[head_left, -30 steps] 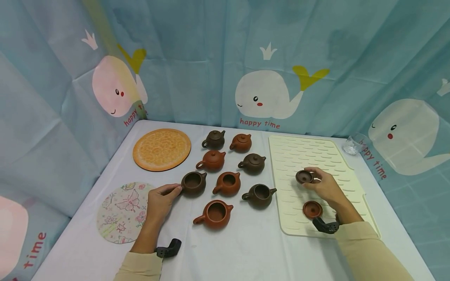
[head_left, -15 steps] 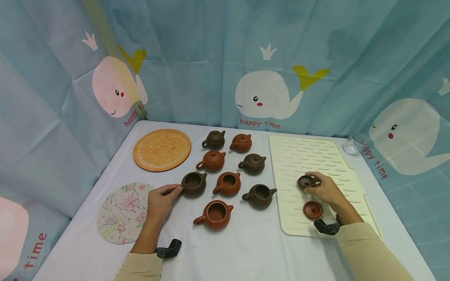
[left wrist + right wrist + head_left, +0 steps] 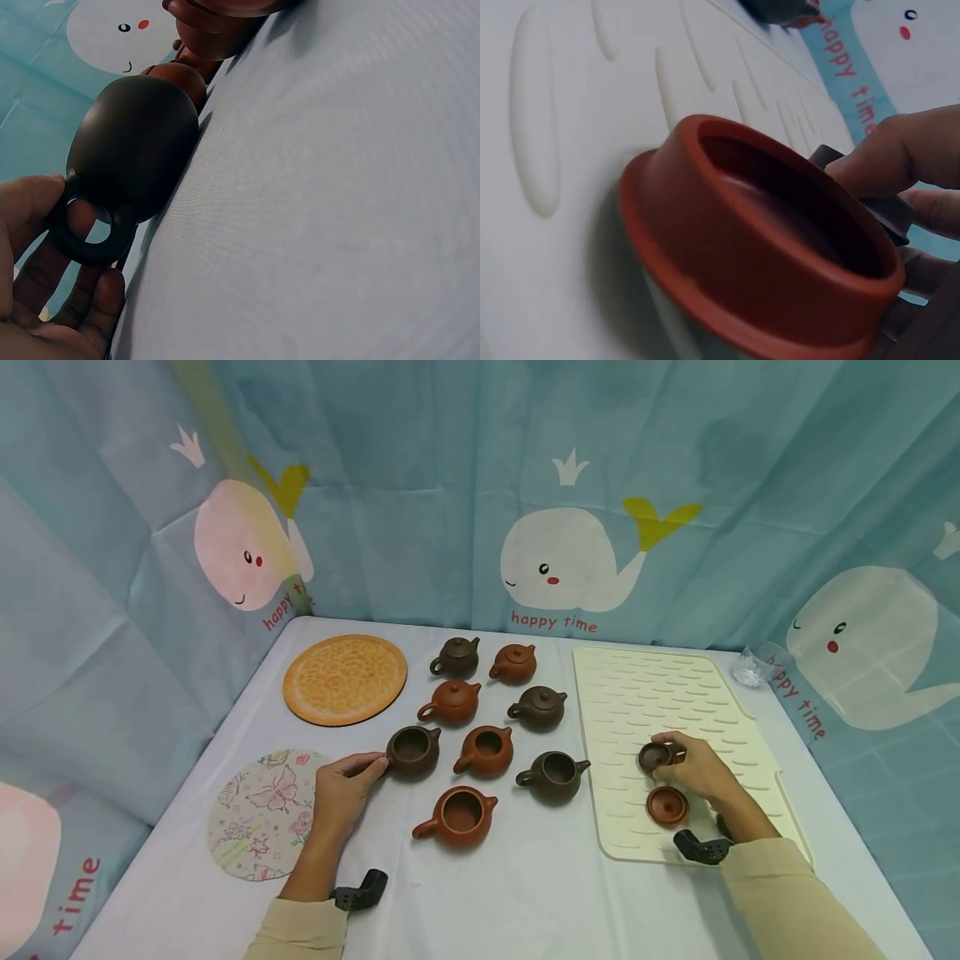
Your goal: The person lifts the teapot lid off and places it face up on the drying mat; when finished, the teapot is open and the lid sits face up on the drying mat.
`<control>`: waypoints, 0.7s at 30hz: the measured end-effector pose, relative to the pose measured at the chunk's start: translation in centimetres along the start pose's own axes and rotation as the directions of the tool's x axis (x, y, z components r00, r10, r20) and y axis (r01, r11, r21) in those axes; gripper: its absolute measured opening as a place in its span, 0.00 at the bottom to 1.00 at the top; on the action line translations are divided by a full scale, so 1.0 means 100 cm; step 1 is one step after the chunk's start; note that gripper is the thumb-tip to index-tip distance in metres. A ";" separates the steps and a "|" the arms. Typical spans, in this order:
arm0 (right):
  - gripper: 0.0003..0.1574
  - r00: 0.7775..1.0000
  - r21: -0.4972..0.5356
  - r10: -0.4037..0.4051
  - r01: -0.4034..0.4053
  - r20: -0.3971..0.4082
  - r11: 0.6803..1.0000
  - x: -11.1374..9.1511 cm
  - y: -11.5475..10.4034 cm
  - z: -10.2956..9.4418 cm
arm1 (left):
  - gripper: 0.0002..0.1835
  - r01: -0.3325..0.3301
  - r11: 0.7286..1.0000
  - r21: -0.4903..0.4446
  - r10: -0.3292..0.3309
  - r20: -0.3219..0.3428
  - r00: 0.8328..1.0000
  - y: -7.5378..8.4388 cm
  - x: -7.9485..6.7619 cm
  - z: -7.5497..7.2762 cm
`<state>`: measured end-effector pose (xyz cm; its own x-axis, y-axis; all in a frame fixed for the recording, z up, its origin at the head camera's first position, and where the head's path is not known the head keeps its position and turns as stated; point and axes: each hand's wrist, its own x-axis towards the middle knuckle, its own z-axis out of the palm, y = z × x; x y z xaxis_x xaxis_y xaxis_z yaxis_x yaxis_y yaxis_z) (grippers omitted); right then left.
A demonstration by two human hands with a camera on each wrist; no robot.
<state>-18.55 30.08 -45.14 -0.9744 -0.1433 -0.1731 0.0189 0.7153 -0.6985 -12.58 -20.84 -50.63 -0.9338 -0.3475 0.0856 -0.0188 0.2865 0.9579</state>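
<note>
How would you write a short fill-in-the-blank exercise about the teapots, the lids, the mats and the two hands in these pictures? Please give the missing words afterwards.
1. The left hand holds a dark teapot by its ____.
2. While the right hand holds a dark lid, the reddish lid lies on the pale mat upside ____.
3. Of the eight teapots on the white cloth, ____ have no lid on.
4. The round flowered mat shows a pink insect, a ____.

Missing words: handle; down; four; butterfly.
</note>
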 end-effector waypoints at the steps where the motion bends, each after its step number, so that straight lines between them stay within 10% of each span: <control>1: 0.37 1.000 -0.007 -0.006 0.006 0.002 1.000 0.000 0.000 0.000 | 0.09 -0.001 1.000 -0.002 0.001 -0.001 1.000 0.000 0.000 0.000; 21: 0.38 0.995 -0.019 -0.043 0.045 0.093 0.999 0.001 0.005 -0.004 | 0.10 0.010 1.000 -0.008 -0.010 0.021 1.000 0.001 -0.001 -0.002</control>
<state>-18.68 30.69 -45.22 -0.9492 -0.2370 -0.2068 -0.0292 0.7211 -0.6922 -12.45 -20.92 -50.50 -0.9407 -0.3318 0.0705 -0.0255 0.2763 0.9607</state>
